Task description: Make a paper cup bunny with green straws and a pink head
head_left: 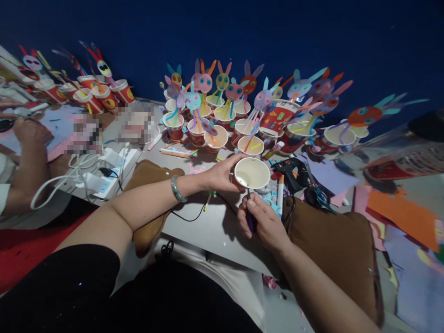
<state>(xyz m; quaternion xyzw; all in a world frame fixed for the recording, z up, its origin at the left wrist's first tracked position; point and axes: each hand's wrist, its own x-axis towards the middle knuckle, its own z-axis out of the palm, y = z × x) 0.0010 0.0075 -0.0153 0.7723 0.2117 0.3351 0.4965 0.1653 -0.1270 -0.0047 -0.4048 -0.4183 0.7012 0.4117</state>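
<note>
My left hand [229,172] is closed round the side of a paper cup [252,174], whose pale open mouth tips toward me. In my right hand [262,217] is a scissors-like tool with a dark purple handle [251,223]. Its thin dark tip meets the near rim of the cup, and my fingers hide most of its shape. Just beyond the held cup, on the table [208,226], stand several paper cups with rabbit-faced paper figures [205,83] on coloured strips.
A black glue gun [294,175] and blue-handled scissors [318,198] lie to the right, near a brown cushion [329,254] and coloured paper [402,212]. At left are a power strip [116,173], a tan cushion [149,185] and another person's hand [33,134]. A blue wall [222,27] rises behind.
</note>
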